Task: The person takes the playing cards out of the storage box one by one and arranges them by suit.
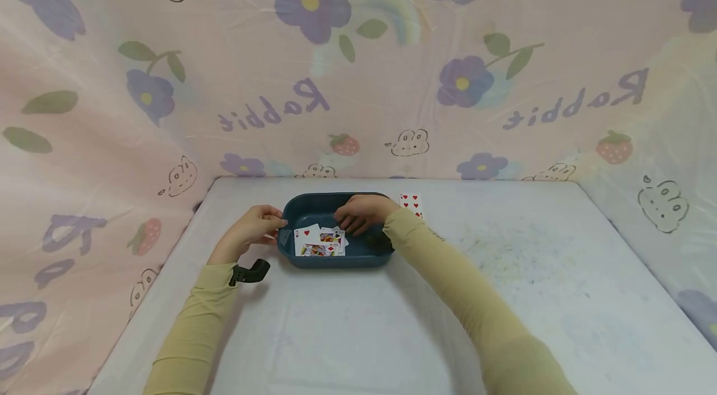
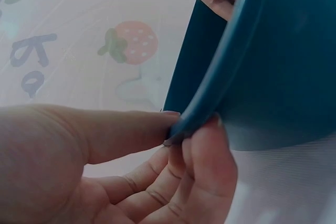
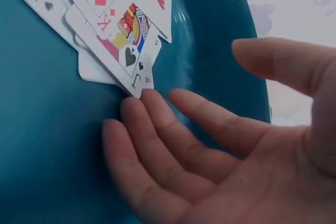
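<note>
A dark teal plastic basin (image 1: 336,262) stands on the table, with several playing cards (image 1: 307,234) in a loose overlapping pile at its left side. My left hand (image 1: 254,227) pinches the basin's left rim; in the left wrist view the thumb (image 2: 131,132) lies on one side of the rim (image 2: 210,90) and the fingers on the other. Inside the basin, my right hand (image 1: 363,211) has its fingers loosely spread. The right wrist view puts its fingertips (image 3: 134,106) right at the edge of a spade face card (image 3: 128,53). A king of diamonds and an ace of spades (image 3: 44,9) show there too.
Behind the basin's right end, a card with red hearts (image 1: 411,202) lies on the white table (image 1: 347,333), partly hidden by the right forearm. A patterned curtain (image 1: 381,59) rises behind the table. A black strap-on mount (image 1: 250,272) sits on the left wrist.
</note>
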`<state>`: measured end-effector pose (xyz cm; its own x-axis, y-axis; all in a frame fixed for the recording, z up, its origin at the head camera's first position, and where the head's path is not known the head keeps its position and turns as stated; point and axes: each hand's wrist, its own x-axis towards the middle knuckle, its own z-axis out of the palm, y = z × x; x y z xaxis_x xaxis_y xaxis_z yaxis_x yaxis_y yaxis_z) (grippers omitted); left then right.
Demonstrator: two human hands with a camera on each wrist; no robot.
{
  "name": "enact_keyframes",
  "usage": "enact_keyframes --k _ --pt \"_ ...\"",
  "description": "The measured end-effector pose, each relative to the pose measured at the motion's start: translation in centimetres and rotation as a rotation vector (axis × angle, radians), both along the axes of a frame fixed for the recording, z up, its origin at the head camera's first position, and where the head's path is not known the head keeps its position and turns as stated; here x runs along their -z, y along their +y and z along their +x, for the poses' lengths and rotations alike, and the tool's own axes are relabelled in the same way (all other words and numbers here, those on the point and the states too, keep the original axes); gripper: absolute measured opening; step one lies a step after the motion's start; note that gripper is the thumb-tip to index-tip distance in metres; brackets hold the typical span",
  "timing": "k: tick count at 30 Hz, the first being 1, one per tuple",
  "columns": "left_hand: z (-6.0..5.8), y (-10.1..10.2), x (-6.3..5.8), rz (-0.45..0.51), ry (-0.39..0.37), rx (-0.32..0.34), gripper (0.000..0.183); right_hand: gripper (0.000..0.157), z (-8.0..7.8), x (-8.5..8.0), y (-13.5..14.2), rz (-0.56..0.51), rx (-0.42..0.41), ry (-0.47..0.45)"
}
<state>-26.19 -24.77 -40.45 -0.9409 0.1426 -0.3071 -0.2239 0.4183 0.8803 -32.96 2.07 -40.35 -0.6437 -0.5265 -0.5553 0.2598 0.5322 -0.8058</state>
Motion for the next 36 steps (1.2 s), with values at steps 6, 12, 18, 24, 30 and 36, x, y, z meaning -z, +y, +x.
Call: enact_keyframes --k 6,12,18,24,30,36 --pt "0.1 0.1 0.0 0.001 0.002 0.012 0.031 0.040 0.3 0.0 -0.6 0.032 -0.028 0.004" --pt "0.0 0.3 0.1 0.002 0.002 0.007 0.028 0.032 0.4 0.0 -0.8 0.079 -0.066 0.060" --pt "-0.2 0.3 0.4 0.005 -0.011 0.011 0.029 0.013 0.3 0.7 -0.5 0.087 -0.093 0.122" --pt "-0.3 0.2 0.5 0.000 -0.014 0.003 0.030 0.013 0.2 0.9 0.2 0.048 -0.003 0.121" --pt "-0.3 -0.1 0.6 -0.002 -0.004 0.008 0.030 0.016 -0.1 0.6 1.6 0.030 0.099 0.122" --pt "-0.2 -0.2 0.6 0.005 0.001 0.011 0.030 0.013 0.1 -0.2 2.7 0.063 0.146 0.175"
